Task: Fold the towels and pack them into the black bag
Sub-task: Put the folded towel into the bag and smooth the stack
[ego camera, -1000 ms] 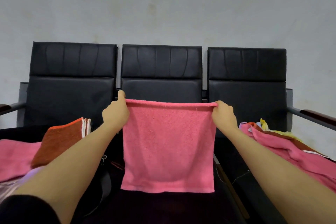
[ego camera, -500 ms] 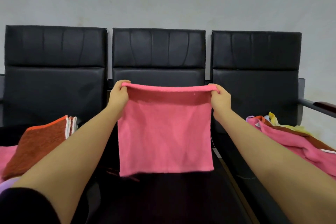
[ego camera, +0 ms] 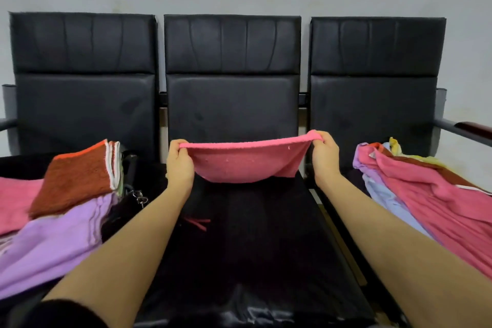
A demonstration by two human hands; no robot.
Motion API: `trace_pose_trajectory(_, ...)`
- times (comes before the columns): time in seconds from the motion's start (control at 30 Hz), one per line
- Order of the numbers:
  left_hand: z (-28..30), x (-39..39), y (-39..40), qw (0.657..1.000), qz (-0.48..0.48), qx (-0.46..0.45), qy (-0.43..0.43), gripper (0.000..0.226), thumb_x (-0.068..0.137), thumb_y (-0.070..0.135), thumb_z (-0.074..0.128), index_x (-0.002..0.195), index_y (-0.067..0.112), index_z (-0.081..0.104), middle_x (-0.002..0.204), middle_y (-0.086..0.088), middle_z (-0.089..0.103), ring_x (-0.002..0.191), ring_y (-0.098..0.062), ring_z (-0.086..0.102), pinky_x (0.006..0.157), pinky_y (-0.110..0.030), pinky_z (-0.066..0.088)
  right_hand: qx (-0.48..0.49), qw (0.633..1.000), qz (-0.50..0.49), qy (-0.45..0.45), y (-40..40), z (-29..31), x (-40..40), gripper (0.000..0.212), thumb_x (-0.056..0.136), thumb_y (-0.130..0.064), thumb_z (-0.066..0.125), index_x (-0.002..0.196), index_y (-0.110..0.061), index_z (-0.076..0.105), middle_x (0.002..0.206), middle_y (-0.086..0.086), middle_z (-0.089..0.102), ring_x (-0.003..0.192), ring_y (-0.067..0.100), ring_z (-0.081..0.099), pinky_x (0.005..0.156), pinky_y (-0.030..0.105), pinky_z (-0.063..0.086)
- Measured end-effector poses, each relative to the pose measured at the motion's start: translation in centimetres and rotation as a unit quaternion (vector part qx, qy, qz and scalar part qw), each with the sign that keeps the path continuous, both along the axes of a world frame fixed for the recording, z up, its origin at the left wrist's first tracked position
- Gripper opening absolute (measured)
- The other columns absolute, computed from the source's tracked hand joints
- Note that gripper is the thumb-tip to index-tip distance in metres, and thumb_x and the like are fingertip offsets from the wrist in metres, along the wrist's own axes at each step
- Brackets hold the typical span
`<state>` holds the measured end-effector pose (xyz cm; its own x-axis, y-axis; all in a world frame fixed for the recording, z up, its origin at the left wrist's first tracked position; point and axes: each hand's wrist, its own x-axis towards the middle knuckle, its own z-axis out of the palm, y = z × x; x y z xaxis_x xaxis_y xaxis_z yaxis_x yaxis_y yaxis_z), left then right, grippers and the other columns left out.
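Folding midway
Left hand (ego camera: 180, 163) and right hand (ego camera: 325, 155) pinch the pink towel (ego camera: 246, 165); folded stack (ego camera: 80, 178) done, pile (ego camera: 426, 194) left

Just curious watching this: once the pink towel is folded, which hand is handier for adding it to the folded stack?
Probably the left hand: the folded stack lies on its side. The right hand is beside the unfolded heap.

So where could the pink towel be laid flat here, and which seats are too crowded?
The middle seat is bare between both forearms, under the pink towel pinched by the left hand and right hand. Left seat: folded stack. Right seat: loose towel heap.
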<state>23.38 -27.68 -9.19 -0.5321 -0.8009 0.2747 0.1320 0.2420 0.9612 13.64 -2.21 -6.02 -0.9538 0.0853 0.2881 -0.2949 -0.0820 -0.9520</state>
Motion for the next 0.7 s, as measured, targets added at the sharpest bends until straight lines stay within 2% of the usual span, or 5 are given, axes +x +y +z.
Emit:
trace_pose_trajectory(0.1, -1.8, 1.8, 1.2, 0.991, 0.073, -0.02, -0.11, 0.031, 0.095, 0.017, 0.032, 0.105, 0.019, 0.061, 0.133, -0.004, 0.045, 0.123, -0.031, 0.035, 0.108, -0.044, 0.025, 0.084, 0.995, -0.047, -0.019, 0.6, -2.4, 0.8, 0.025, 0.088, -0.009, 0.04, 0.082, -0.019, 0.062, 0.09, 0.001, 0.062, 0.088, 0.021, 0.055, 0.076, 0.034, 0.046)
trace_pose_trajectory(0.27, -4.2, 3.5, 2.0, 0.964, 0.116, -0.067, -0.229, 0.038, 0.094, 0.014, 0.029, 0.104, 0.003, 0.064, 0.116, -0.019, 0.06, 0.115, -0.036, 0.046, 0.098, -0.04, 0.026, 0.191, 0.973, -0.12, -0.053, 1.2, -4.7, 2.6, 0.027, 0.093, -0.013, 0.037, 0.09, -0.014, 0.064, 0.094, 0.001, 0.058, 0.089, 0.022, 0.048, 0.095, 0.039, 0.036)
trace_pose_trajectory(0.43, -6.4, 3.6, 1.9, 0.939, 0.103, -0.116, -0.306, 0.031, 0.091, 0.019, 0.038, 0.092, 0.006, 0.067, 0.102, -0.016, 0.066, 0.107, -0.036, 0.052, 0.096, -0.04, 0.026, 0.237, 0.959, -0.122, -0.094, 1.8, -6.8, 2.7, 0.025, 0.091, -0.017, 0.045, 0.084, -0.008, 0.068, 0.079, 0.003, 0.056, 0.08, 0.023, 0.045, 0.085, 0.034, 0.031)
trace_pose_trajectory(0.57, -8.5, 2.4, 1.0, 0.894, 0.067, -0.201, -0.396, 0.025, 0.088, 0.012, 0.044, 0.101, 0.008, 0.065, 0.103, -0.014, 0.066, 0.105, -0.035, 0.057, 0.096, -0.039, 0.029, 0.257, 0.953, -0.086, -0.138, 1.5, -8.5, 1.2, 0.025, 0.09, -0.016, 0.05, 0.067, -0.01, 0.058, 0.067, 0.003, 0.053, 0.074, 0.027, 0.052, 0.075, 0.035, 0.042)
trace_pose_trajectory(0.7, -9.2, 0.9, 0.1, 0.868, 0.058, -0.258, -0.42, 0.023, 0.09, 0.003, 0.04, 0.103, 0.005, 0.059, 0.108, -0.017, 0.063, 0.105, -0.036, 0.057, 0.092, -0.039, 0.038, 0.255, 0.956, -0.075, -0.127, 0.7, -9.8, -0.6, 0.019, 0.097, -0.016, 0.049, 0.094, -0.005, 0.064, 0.091, 0.009, 0.061, 0.084, 0.024, 0.056, 0.07, 0.031, 0.04)
